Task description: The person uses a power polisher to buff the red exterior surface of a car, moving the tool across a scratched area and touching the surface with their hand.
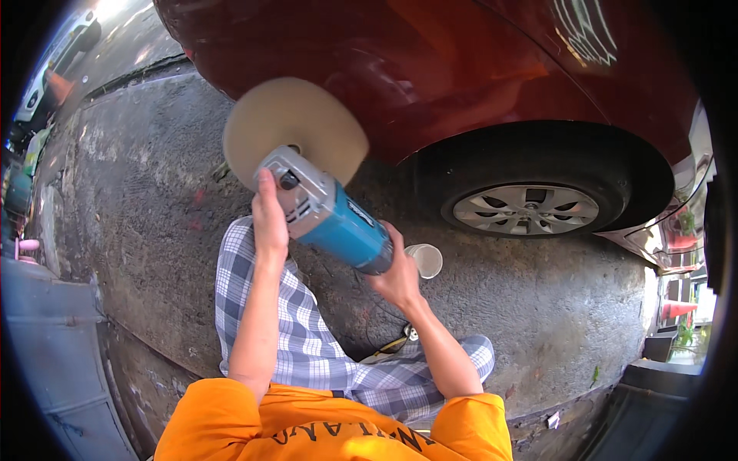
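while the left hand point(270, 223) is closed on the grey head point(296, 184) of a blue-and-grey power polisher point(344, 224), the right hand point(399, 273) clasps its rear, presumably sharing the weight; its round cream pad point(300, 119) stands by the glossy dark-red car body point(430, 84), contact unclear.

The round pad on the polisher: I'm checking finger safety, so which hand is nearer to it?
Left. The left hand holds the head of the polisher, close to the round pad; the right hand grips the rear end, farther from the pad.
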Demonstrator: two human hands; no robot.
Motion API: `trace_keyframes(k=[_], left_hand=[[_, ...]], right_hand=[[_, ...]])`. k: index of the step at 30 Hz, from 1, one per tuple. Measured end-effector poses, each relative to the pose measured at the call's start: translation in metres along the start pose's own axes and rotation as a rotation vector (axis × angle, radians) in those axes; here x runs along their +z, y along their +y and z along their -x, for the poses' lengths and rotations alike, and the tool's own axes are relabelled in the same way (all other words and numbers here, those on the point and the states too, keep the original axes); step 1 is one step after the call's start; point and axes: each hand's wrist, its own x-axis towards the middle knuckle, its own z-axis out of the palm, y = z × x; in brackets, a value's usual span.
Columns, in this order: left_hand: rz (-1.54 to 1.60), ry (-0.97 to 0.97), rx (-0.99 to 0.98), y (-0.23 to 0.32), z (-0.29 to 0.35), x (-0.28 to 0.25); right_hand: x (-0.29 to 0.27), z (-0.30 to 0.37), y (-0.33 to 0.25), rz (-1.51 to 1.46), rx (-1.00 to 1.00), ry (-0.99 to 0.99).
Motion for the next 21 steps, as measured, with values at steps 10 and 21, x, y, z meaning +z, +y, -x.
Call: trace_keyframes(k=[10,21], left_hand=[[-0.321,-0.087,0.428,0.095,0.036,0.064],[-0.252,-0.026,0.219,0.077,0.022,0.046]], right_hand=[[0.011,-0.027,-0.004,-0.376,-0.269,0.184],[-0.015,-0.005,-0.009,-0.3,-0.24,0.239]])
